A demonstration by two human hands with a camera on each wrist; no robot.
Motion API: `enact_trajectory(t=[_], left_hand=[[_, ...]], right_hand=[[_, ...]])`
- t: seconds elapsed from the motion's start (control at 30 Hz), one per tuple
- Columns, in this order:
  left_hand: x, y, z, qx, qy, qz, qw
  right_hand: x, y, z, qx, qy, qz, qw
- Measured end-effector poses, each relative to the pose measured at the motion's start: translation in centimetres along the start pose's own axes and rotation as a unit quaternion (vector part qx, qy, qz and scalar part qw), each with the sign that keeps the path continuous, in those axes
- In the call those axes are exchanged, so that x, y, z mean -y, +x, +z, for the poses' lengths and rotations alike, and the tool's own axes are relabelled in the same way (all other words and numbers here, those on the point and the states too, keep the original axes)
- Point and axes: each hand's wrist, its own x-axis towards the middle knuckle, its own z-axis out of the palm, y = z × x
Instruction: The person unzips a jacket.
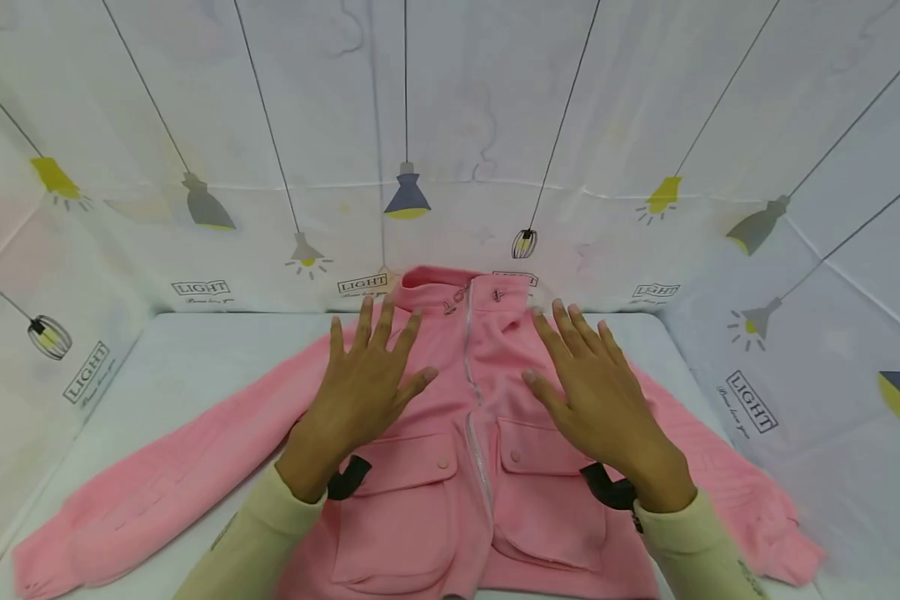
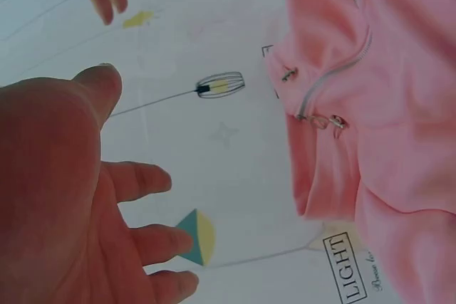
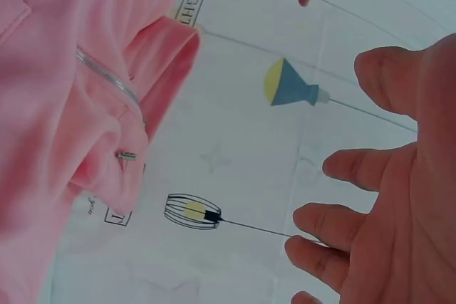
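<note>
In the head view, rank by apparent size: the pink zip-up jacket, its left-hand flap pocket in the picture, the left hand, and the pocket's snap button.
1. Pink zip-up jacket, spread across the table.
2. Flap pocket on the picture's left and left hand: they look alike, and the hand is nearer the camera, so unranked.
3. Snap button, smallest.

My left hand [image 1: 360,392] and right hand [image 1: 596,400] are covering parts of the jacket [image 1: 468,467] chest, so I cannot tell whether my palms are touching the cloth. The bottom edge of the head view is cutting off the jacket hem and my sleeves [image 1: 258,542]. The small print under the "LIGHT" labels [image 1: 201,288] on the backdrop is staying too small to read. In both wrist views the frame edges are cutting off my palms and the jacket.
</note>
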Motion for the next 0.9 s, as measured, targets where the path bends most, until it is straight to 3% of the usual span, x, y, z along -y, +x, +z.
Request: enact_trajectory(t=[0.57, 0.9], left_hand=[[2.2, 2.6, 5.2, 0.015, -0.024, -0.014, 0.9995], [2.6, 4.2, 7.1, 0.029, -0.011, -0.011, 0.9995]], right_hand=[[-1.4, 2.1, 4.1, -0.044, 0.036, -0.012, 0.998], [-2.2, 3.3, 5.7, -0.044, 0.035, -0.006, 0.998]])
